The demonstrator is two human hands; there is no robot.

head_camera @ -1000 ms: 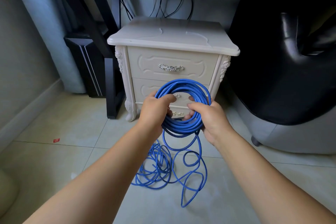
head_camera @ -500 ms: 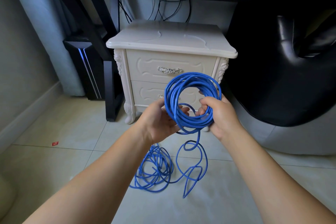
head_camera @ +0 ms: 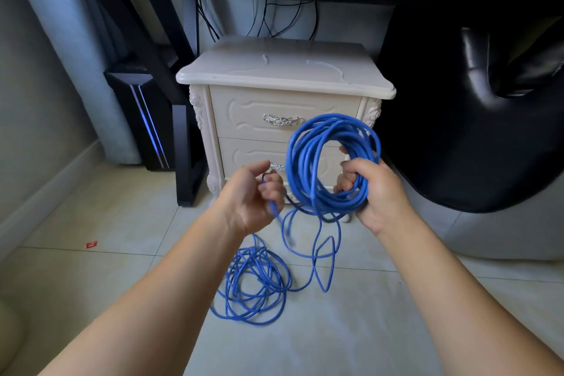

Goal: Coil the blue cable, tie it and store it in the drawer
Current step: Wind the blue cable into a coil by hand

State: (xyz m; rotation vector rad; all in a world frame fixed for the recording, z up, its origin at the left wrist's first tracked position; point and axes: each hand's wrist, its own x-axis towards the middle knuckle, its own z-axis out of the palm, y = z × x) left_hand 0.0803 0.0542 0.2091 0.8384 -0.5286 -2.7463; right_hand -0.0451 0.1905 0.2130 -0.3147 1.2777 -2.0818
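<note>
Right hand (head_camera: pixel 376 194), centre right of frame: forearm enters from lower right, fingers curled round the lower right arc of the blue cable (head_camera: pixel 308 159) coil. Left hand (head_camera: pixel 251 197), centre: palm turned inward, fingers curled, gripping a single strand. Coil: held upright, opening facing the viewer, in front of the nightstand (head_camera: pixel 274 73), whose upper drawer (head_camera: pixel 241 116) is closed. Loose strands hang from the coil to a tangled heap (head_camera: pixel 253 287) on the floor tiles (head_camera: pixel 122 223), lower centre.
</note>
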